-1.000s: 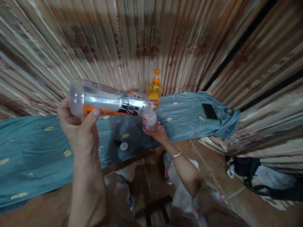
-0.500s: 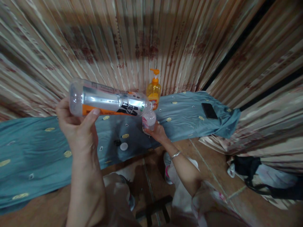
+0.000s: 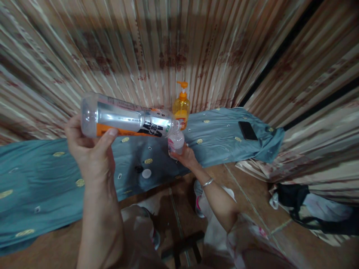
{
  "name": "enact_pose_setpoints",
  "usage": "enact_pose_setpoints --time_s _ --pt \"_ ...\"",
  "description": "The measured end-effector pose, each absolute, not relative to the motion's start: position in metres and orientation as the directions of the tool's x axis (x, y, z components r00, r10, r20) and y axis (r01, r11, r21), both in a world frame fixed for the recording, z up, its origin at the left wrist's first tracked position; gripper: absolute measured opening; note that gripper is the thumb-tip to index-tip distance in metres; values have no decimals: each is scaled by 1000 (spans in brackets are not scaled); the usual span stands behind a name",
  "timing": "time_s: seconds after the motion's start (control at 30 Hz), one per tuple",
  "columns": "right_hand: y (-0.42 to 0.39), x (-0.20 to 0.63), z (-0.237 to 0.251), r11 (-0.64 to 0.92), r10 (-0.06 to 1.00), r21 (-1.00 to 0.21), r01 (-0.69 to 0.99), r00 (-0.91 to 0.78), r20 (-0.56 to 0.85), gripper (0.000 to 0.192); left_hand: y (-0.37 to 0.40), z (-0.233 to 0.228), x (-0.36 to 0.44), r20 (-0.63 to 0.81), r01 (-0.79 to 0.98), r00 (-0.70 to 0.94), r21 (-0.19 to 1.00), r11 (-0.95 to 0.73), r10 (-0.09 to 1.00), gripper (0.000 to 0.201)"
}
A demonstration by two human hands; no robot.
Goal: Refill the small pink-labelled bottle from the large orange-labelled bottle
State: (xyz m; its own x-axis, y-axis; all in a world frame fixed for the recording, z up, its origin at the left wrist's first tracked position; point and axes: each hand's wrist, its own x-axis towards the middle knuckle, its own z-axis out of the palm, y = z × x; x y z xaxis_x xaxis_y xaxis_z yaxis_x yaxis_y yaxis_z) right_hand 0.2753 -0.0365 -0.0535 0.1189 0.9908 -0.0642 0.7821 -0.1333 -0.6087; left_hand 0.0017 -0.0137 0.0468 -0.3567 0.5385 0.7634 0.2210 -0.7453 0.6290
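My left hand (image 3: 94, 142) is closed around the base end of a large clear plastic bottle (image 3: 123, 117) with a silver, orange and black label. The bottle lies nearly level, its neck tipped slightly down to the right. Its mouth meets the top of a small clear bottle (image 3: 176, 142) with a pink-marked label. My right hand (image 3: 186, 155) grips that small bottle, which stands roughly upright over the cloth. Whether liquid passes between the two mouths is too fine to make out. Just behind them stands a yellow pump bottle (image 3: 181, 110) with an orange pump.
A teal patterned cloth (image 3: 215, 130) covers the long narrow surface. On it lie a white cap (image 3: 146, 173), a small black cap (image 3: 138, 169) and a black phone (image 3: 248, 131). A pleated curtain (image 3: 157, 48) hangs behind. Dark clothing (image 3: 293, 196) lies at the lower right.
Almost nothing differs. The whole view has shifted very slightly, and both hands keep the two bottles mouth to mouth in the same pose.
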Motion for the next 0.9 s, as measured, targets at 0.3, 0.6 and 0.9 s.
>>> enact_pose_setpoints --time_s 0.3,0.6,0.9 --pt "-38 276 -50 -138 990 -617 775 115 -76 75 -14 50 2 751 127 -357 629 -767 556 80" --pt "-37 276 -54 -120 992 -642 757 109 -57 75 -13 50 0 735 105 -358 644 -758 575 81" --pt "-36 277 -55 -124 992 -637 761 107 -66 69 -14 53 -4 724 126 -336 668 -733 602 85"
